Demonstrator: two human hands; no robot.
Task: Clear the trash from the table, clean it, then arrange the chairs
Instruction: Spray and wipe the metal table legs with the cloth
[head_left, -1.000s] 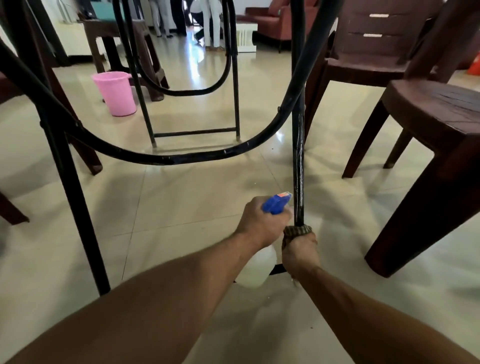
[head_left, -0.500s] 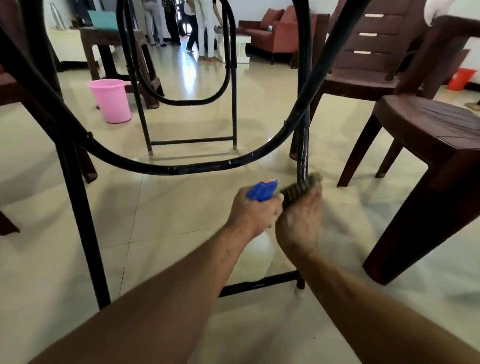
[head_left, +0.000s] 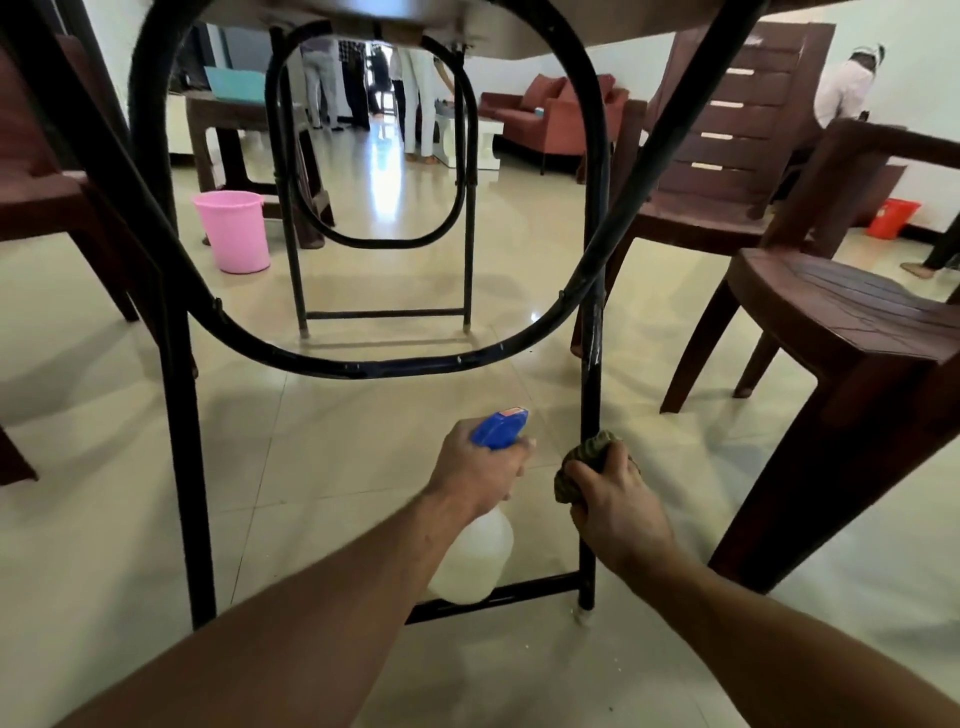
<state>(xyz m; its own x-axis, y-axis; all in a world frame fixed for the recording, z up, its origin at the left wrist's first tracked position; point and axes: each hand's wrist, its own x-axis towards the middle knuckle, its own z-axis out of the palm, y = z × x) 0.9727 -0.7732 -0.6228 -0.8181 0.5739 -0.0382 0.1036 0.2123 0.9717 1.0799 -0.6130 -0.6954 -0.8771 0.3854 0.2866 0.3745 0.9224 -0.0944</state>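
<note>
Right hand (head_left: 618, 514) was clenched round a greenish cloth (head_left: 584, 462). The cloth was wrapped against the near-right table leg (head_left: 592, 322), low down, above the bottom crossbar (head_left: 509, 595). Left hand (head_left: 475, 467) was grasping the neck of a spray bottle (head_left: 475, 564); trigger finger not visible. Blue sprayer head (head_left: 501, 428) pointed forward-right toward that leg, just beside the cloth hand. Table (head_left: 519, 39) was overhead, only its underside and black folding frame in view.

Risks, my read:
- Nozzle sat close to the right hand. A squeeze would likely wet fingers and cloth more than the leg.
- Overspray would land on the glossy tile floor (head_left: 311, 467), leaving a slick patch where chairs get dragged.
- Leg belonged to a folding frame. A hard tug along the tube could rack it and shift the top.
- Brown chair (head_left: 857, 322) stood near the right forearm. A wide elbow swing would clip it.
- Bottle body hung in front of the crossbar and could knock it.
- Head was under the top. Rising blind means a bump.

Writing: none legible. There was a small red-orange patch on top of the sprayer head, too blurred to read. Bottle body was translucent white, no label visible. Pink bucket (head_left: 234, 231) beyond the table was unmarked.
</note>
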